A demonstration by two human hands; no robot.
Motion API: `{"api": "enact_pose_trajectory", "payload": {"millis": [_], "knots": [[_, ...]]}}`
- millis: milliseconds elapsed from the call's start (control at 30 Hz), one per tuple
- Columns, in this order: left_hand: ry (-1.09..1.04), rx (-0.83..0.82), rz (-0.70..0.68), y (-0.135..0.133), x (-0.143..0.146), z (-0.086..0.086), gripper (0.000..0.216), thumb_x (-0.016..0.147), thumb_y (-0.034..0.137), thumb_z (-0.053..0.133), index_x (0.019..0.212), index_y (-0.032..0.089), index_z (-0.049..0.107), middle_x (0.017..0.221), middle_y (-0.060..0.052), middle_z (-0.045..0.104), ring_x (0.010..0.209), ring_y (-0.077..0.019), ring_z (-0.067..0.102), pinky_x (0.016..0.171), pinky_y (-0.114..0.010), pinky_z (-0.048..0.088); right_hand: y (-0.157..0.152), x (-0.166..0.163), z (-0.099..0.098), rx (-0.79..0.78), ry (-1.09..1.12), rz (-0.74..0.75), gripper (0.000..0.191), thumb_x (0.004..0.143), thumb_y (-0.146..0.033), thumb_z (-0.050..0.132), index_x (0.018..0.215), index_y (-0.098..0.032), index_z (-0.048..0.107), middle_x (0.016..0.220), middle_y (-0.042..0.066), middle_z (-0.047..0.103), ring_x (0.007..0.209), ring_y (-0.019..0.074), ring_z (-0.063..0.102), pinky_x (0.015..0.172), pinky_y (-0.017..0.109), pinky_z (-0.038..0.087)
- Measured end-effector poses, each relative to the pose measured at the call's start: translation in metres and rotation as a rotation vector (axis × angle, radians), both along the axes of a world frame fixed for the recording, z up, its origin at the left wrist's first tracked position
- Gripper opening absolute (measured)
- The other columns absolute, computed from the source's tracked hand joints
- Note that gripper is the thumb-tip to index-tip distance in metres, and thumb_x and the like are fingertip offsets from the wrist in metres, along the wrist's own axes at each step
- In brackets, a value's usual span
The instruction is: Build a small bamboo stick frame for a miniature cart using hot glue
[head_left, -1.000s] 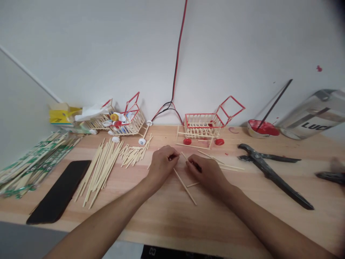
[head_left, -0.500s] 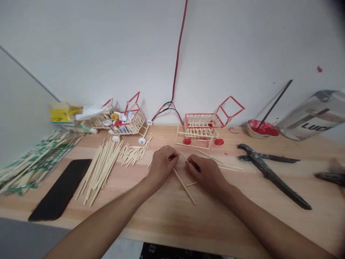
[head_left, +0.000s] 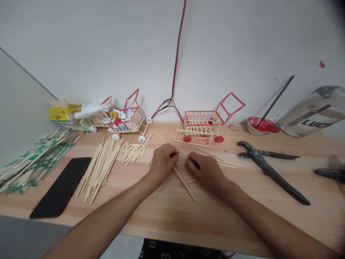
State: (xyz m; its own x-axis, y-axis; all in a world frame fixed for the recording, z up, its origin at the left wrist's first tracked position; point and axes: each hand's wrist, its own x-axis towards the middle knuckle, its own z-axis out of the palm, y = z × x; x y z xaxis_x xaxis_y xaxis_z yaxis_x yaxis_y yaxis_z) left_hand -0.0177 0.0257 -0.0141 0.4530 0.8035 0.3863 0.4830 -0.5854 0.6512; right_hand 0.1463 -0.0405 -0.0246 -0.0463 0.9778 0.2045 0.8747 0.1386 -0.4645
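Observation:
At the middle of the table my left hand (head_left: 163, 160) is closed in a pinch, its fingertips partly hidden; I cannot make out what they hold. A thin wooden stick (head_left: 185, 185) slants out below those fingertips toward the table's front. Just across a small gap, my right hand (head_left: 206, 167) pinches another thin wooden stick (head_left: 183, 154), whose tip points up and left toward the left hand. Under the right hand, the end of a further stick (head_left: 192, 181) shows. Several loose sticks (head_left: 229, 165) lie beyond the right hand.
A model shopping cart (head_left: 203, 124) with red wheels stands behind; filled carts (head_left: 129, 124) stand left. Long sticks (head_left: 104, 169), short sticks (head_left: 134, 153), a black phone (head_left: 61, 187) and wrapped chopsticks (head_left: 40, 160) lie left. Pliers (head_left: 266, 167), a red-paint bowl (head_left: 258, 129) and a bottle (head_left: 312, 115) are right.
The view has shifted slightly. Both hands keep almost the same pose and place, and the sticks around them lie as before.

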Motion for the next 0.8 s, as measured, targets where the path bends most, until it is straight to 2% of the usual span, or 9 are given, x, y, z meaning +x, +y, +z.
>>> {"api": "enact_pose_trajectory", "payload": {"millis": [600,800], "knots": [[0.024,0.029,0.002,-0.0001,0.0,-0.0004,0.013,0.074,0.006,0.061,0.071,0.018,0.065,0.074,-0.001,0.065,0.074,-0.0148,0.059,0.068,-0.027,0.043,0.0007,0.0005,0.0006,-0.025,0.018,0.003,0.023,0.088,-0.029,0.043,0.068,-0.019,0.049,0.061,-0.001,0.056,0.056,0.0118,0.045,0.054,0.025,0.023],[0.028,-0.023,0.022,-0.0016,0.0004,0.0026,0.013,0.073,0.006,0.061,0.074,0.017,0.066,0.076,-0.001,0.066,0.073,-0.0145,0.059,0.068,-0.027,0.044,0.0005,-0.0004,0.0022,-0.034,0.024,-0.005,0.023,0.088,-0.03,0.043,0.068,-0.019,0.05,0.061,-0.001,0.056,0.056,0.0119,0.045,0.055,0.025,0.022]]}}
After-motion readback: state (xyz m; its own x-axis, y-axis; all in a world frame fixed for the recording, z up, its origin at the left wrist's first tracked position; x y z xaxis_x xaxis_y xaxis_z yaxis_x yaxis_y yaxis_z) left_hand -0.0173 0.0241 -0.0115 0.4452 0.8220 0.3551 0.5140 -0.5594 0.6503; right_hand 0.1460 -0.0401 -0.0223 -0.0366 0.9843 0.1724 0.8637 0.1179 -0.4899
